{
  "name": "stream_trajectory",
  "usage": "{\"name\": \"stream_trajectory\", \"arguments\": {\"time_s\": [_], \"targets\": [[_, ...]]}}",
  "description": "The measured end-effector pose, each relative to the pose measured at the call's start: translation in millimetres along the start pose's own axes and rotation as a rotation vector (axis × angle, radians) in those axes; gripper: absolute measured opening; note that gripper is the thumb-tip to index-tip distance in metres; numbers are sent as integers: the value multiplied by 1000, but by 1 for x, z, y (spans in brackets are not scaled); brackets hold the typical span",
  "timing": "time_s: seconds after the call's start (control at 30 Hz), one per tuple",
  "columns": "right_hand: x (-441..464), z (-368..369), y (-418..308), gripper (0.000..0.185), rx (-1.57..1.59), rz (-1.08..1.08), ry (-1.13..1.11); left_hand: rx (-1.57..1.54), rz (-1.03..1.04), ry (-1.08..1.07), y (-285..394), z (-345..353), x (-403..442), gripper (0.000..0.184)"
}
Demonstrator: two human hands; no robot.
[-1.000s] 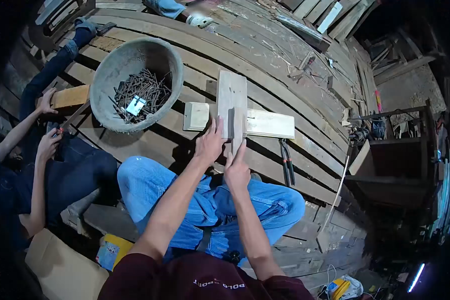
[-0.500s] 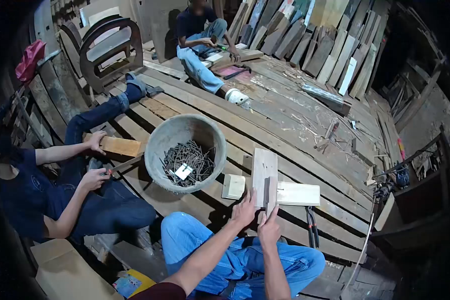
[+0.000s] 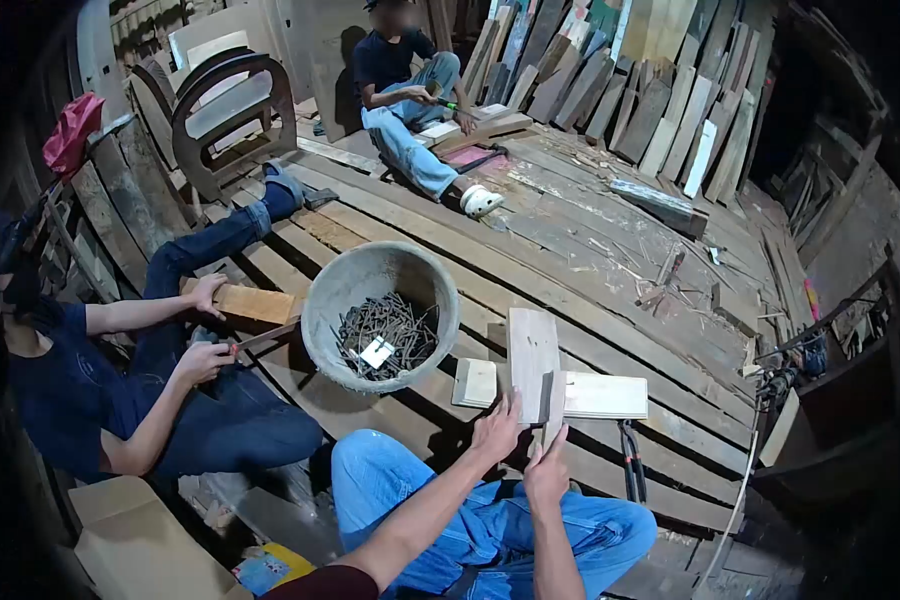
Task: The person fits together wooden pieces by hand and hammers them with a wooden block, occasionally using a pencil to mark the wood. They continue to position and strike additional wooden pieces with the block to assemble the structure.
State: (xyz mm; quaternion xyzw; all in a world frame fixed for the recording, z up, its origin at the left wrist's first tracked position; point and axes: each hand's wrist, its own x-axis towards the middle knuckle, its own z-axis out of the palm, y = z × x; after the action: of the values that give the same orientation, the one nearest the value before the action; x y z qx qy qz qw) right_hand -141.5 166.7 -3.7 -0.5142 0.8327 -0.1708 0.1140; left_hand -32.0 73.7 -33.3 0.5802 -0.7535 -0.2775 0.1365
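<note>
A flat pale wooden board (image 3: 532,340) lies crosswise over a light plank (image 3: 605,396), its near end toward me. My left hand (image 3: 497,432) is closed on the board's near left edge. In my right hand (image 3: 547,472) is a narrow wooden strip (image 3: 553,405), held by its lower end. The strip stands on edge along the board's right side, touching it or nearly so. Left of the board sits a short pale wood block (image 3: 474,382). A pair of dark-handled pliers (image 3: 631,460) lies right of my right hand.
A large grey bucket (image 3: 315,330) of nails stands left of the board, a white piece (image 3: 377,351) on the nails. At left, a person saws a wood block (image 3: 255,303) with a handsaw (image 3: 268,335). Another person (image 3: 410,110) sits farther back. Planks (image 3: 610,110) lean behind.
The view has shifted slightly, moving everything right and down. My right hand and the strip have slid a little toward me along the board. My left hand keeps its place on the board.
</note>
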Motion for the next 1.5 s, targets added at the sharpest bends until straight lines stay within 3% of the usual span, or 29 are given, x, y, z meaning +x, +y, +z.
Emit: {"name": "stream_trajectory", "arguments": {"time_s": [1.5], "targets": [[1,-5,0,74,50,-5,-64,19,69,104,-6,5,1,80]]}}
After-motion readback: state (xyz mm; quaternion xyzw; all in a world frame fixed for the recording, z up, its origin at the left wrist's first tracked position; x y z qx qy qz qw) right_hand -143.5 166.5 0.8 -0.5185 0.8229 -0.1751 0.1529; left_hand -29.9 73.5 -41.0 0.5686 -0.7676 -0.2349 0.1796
